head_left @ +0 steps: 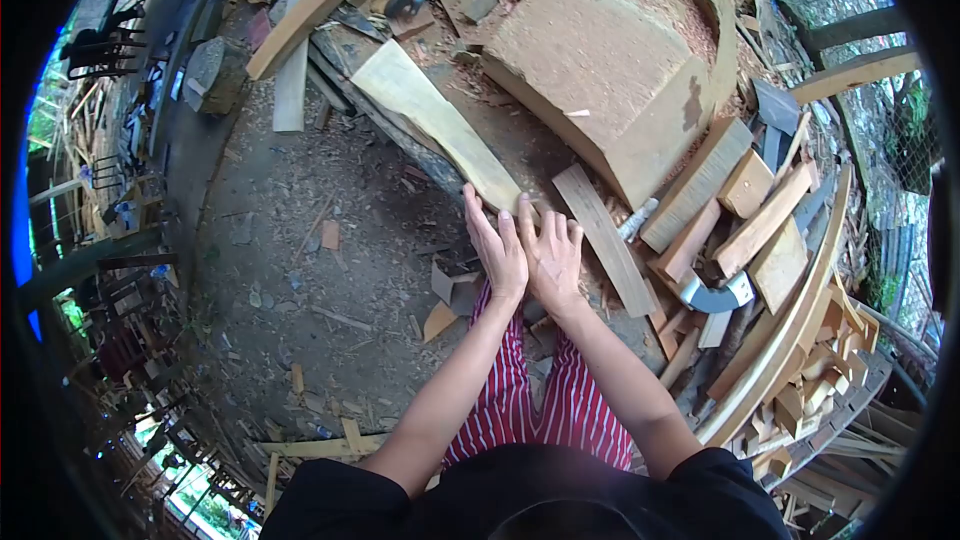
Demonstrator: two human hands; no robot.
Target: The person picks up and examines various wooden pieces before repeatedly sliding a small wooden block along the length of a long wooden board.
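A long pale wooden plank (435, 120) with a darker notch along one edge slants from the upper left down to my hands. Beneath it lies a weathered dark timber (400, 145). My left hand (497, 252) is at the near end of the plank, its fingers stretched out along the left edge. Right beside it, my right hand (555, 258) is held with fingers spread at the plank's near tip. Neither hand is wrapped round anything; whether the fingertips press on the wood is hard to tell.
A large wooden block (600, 60) strewn with sawdust stands ahead. A narrow board (602, 240) leans to the right, near many offcuts (765, 230) and a grey curved object with pale ends (716, 297). Wood chips litter the dirt floor (290, 260). A curved beam (320, 10) lies upper left.
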